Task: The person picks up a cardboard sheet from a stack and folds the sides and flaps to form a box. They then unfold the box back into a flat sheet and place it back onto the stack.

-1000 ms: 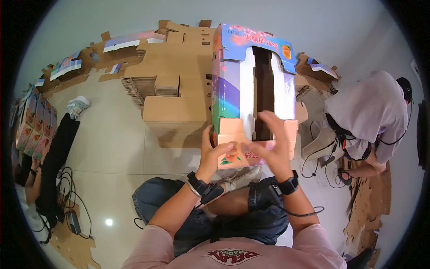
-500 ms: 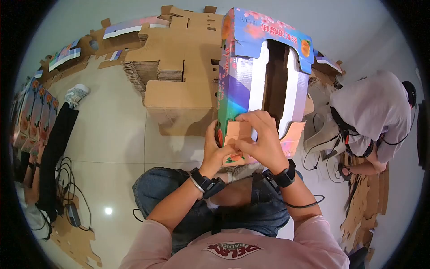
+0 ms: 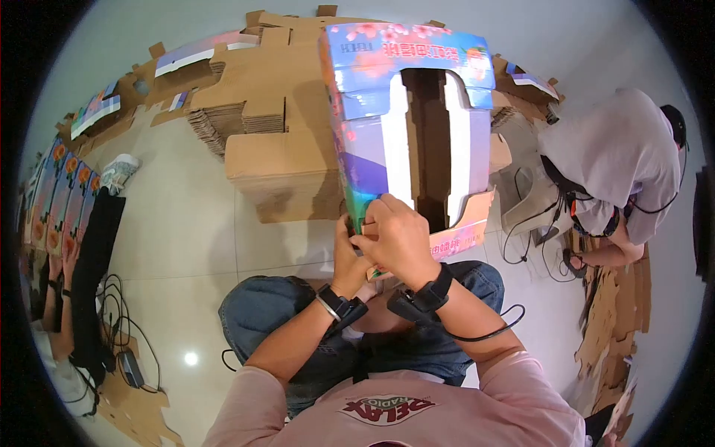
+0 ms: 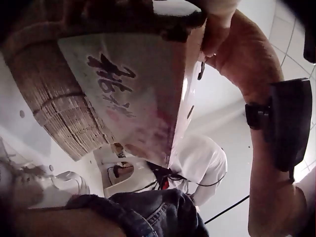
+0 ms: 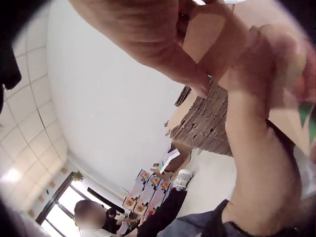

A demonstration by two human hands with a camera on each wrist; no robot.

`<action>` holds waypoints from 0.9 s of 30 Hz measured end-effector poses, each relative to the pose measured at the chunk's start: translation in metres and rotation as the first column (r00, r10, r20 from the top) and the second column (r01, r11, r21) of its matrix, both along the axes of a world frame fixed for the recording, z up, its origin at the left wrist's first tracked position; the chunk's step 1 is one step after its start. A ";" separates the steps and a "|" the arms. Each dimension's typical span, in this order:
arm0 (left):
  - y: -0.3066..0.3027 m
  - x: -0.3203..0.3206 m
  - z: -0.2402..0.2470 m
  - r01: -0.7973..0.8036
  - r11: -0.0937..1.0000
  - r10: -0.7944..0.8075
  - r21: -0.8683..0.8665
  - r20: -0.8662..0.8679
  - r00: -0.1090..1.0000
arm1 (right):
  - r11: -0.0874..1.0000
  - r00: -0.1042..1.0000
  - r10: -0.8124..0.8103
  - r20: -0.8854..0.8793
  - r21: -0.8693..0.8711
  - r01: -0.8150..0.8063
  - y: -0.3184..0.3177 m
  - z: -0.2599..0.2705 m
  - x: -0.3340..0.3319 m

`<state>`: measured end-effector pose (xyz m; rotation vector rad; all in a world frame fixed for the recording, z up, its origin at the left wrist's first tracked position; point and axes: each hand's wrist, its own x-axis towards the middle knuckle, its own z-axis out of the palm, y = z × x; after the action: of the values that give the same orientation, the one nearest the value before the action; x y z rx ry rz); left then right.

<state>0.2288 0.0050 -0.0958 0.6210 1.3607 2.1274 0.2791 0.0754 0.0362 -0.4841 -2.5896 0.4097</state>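
A tall printed carton (image 3: 372,141), blue and purple with a brown inside, stands tilted on my lap, its open slot facing me. My left hand (image 3: 348,249) grips the carton's near lower-left corner from below. My right hand (image 3: 392,232) lies over the same corner, its fingers curled round the edge and touching the left hand. In the left wrist view the carton's printed panel (image 4: 133,98) fills the middle, with my right forearm and its black wrist unit (image 4: 289,123) beside it. The right wrist view shows curled fingers (image 5: 163,44) against the cardboard and my left forearm (image 5: 256,148).
Stacks of flat brown cardboard (image 3: 275,127) lie on the tiled floor behind the carton. A person in a grey shirt (image 3: 611,167) crouches at the right among cardboard scraps (image 3: 618,328). Finished printed cartons (image 3: 56,201) line the left wall; cables (image 3: 119,335) trail at my left.
The carton has swung left and turned to face me more squarely. My right hand slid from the middle front flap down to the lower-left corner, meeting the left hand.
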 end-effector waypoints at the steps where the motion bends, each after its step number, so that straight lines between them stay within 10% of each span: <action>1: 0.000 0.002 0.002 0.018 0.999 -0.019 0.027 0.032 0.999 | 1.000 1.000 0.001 0.010 -0.009 -0.001 -0.002 -0.001 0.002; 6: -0.001 0.004 -0.025 0.005 0.994 -0.027 -0.109 -0.206 0.978 | 1.000 1.000 -0.007 -0.023 -0.006 0.007 -0.005 -0.023 0.009; 8: 0.002 0.008 -0.041 0.069 0.986 -0.131 0.151 0.458 0.879 | 1.000 0.999 -0.028 0.019 -0.012 0.028 -0.007 -0.028 0.011; 9: -0.004 0.006 -0.031 0.010 0.988 -0.026 -0.154 -0.101 0.995 | 1.000 0.999 -0.029 0.034 -0.009 0.029 -0.007 -0.030 0.013; 12: -0.012 0.009 -0.032 0.010 0.941 -0.111 -0.337 -0.282 0.953 | 1.000 0.999 0.006 0.048 0.012 -0.006 -0.005 -0.040 0.020; 27: -0.022 0.022 -0.085 0.019 0.976 -0.106 -0.218 -0.396 0.912 | 0.996 0.996 -0.006 -0.094 -0.092 -0.003 -0.010 -0.053 0.044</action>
<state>0.2513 -0.0168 -0.1811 1.0455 1.7321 1.8315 0.3228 0.0656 -0.0171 -0.4861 -2.4874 0.5397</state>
